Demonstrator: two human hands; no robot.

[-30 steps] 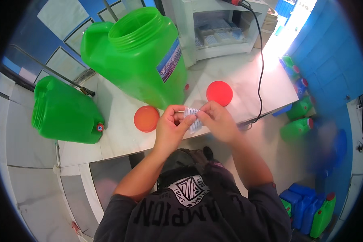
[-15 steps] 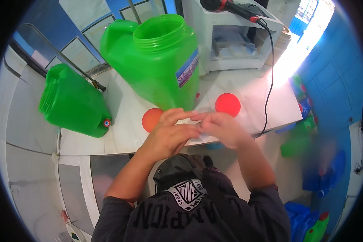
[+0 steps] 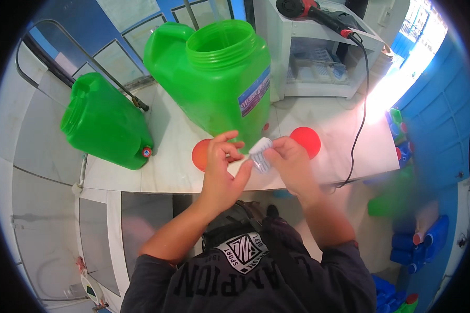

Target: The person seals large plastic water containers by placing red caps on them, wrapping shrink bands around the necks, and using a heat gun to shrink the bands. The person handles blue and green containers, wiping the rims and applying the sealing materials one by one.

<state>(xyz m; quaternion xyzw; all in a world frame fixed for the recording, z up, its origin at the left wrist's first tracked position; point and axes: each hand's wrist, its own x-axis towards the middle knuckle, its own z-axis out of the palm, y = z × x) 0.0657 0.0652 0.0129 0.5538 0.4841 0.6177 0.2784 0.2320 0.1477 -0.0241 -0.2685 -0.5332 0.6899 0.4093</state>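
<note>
Parted since earlier frame: my left hand [image 3: 220, 175], right hand [image 3: 294, 166]. Right pinches printed film [image 3: 261, 163] near table's [image 3: 168, 176] front edge; left fingers spread, can't tell if thumb holds. Pinch lightly, avoid creasing.

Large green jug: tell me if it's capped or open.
Open: the large green jug has no cap over its threaded neck; the inside shows.
</note>
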